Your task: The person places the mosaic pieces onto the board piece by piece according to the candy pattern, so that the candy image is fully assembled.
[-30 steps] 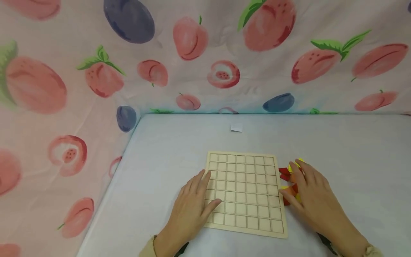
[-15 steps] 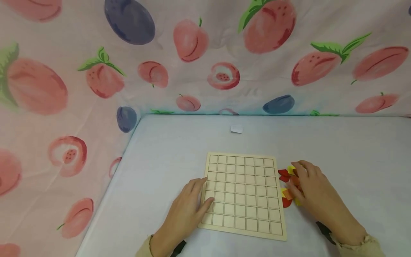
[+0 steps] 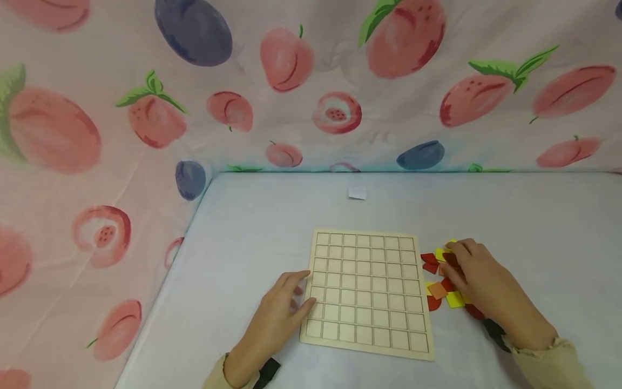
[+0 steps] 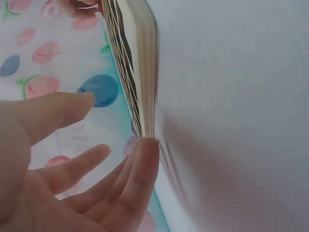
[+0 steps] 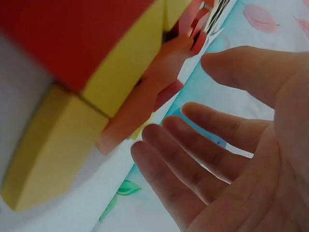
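Note:
A pale wooden board (image 3: 364,294) with a carved grid of squares lies flat on the table. My left hand (image 3: 277,310) is at its left edge, fingertips right at the rim and thumb spread; the left wrist view shows one fingertip against the board's side (image 4: 150,72). Right of the board lies a loose cluster of small flat pieces, among them a yellow square (image 3: 455,299), an orange square (image 3: 437,290) and red pieces (image 3: 430,267). Over this cluster hovers my right hand (image 3: 478,281), partly covering it. Its fingers (image 5: 164,169) are loosely spread, with nothing between them and the thumb.
A small white slip of paper (image 3: 357,193) lies behind the board. Fruit-patterned cloth (image 3: 379,108) walls off the table (image 3: 252,227) at the back and left.
My left hand has drawn back from over the board to its left edge. My right thumb has shifted away from the board, uncovering more of the coloured pieces.

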Demonstrator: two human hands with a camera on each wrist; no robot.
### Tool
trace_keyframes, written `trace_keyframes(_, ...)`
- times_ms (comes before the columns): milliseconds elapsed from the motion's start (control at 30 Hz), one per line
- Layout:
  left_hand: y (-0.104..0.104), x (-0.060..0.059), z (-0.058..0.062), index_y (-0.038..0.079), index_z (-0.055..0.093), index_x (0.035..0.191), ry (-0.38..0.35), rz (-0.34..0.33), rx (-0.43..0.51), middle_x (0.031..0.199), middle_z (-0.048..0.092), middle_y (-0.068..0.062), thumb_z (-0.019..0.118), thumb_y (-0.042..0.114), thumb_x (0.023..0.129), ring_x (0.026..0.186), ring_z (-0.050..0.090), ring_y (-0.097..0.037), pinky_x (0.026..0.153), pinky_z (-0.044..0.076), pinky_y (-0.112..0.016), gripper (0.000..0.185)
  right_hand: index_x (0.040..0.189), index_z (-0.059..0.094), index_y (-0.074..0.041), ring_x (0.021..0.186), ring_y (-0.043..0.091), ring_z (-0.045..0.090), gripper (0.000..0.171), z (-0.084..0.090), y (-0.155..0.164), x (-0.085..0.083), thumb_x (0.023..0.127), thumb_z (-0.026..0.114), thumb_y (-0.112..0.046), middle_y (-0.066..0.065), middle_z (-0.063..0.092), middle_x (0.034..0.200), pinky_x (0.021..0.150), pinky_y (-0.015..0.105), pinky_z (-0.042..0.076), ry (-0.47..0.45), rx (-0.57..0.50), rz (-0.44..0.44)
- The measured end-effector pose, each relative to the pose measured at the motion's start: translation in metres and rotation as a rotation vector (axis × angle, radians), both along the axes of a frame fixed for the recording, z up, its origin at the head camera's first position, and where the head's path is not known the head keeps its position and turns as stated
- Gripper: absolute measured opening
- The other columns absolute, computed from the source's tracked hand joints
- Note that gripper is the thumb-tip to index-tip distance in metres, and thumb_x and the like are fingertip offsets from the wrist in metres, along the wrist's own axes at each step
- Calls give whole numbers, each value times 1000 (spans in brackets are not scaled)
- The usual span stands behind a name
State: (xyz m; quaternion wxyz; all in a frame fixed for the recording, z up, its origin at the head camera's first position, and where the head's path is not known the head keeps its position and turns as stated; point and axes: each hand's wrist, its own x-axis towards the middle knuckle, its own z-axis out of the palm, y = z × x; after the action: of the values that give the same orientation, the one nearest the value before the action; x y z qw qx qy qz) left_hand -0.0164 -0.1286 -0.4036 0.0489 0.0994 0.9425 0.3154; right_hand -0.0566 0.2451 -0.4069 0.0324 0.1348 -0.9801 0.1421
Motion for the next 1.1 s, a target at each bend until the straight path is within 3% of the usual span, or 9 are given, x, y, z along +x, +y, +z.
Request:
trace_keyframes(233,-2,-3,-1,7,56,134,-20,-20,42,106,63,-4,77,14,87,78,59,-7,64,52,-17,52,119,57,8,100,37,54,46,-1,4,-6,89,75,-21,26,56,115,82,56,57,-54,16,9)
trace_keyframes(367,-2,-4,-1,3,56,132,-37,-32,78,110,62,-7,79,9,84,85,60,-10,64,54,-16,53,114,60,8,93,32,53,41,-2,5,-7,87,76,-19,22,57,108,78,52,58,-40,10,22)
trace_keyframes(633,-3,-7,-3,0,58,130,-84,-4,92,104,62,-4,81,8,81,81,60,-7,66,52,-18,55,104,66,6,84,26,51,32,-4,5,-9,81,81,-10,16,56,98,67,43,59,55,-10,76)
trace_keyframes(867,-5,-9,-5,0,61,128,-90,4,80,104,63,-2,82,10,80,77,59,-3,70,52,-19,53,102,67,6,80,24,51,30,-4,3,-10,79,81,-5,14,57,94,64,39,58,57,-6,76)
trace_keyframes(1100,-3,-10,-7,-3,62,126,-121,19,138,102,61,-4,81,5,80,77,59,-6,64,52,-16,50,102,67,7,80,25,52,30,-2,3,-12,79,81,-5,16,58,94,67,42,59,34,7,66)
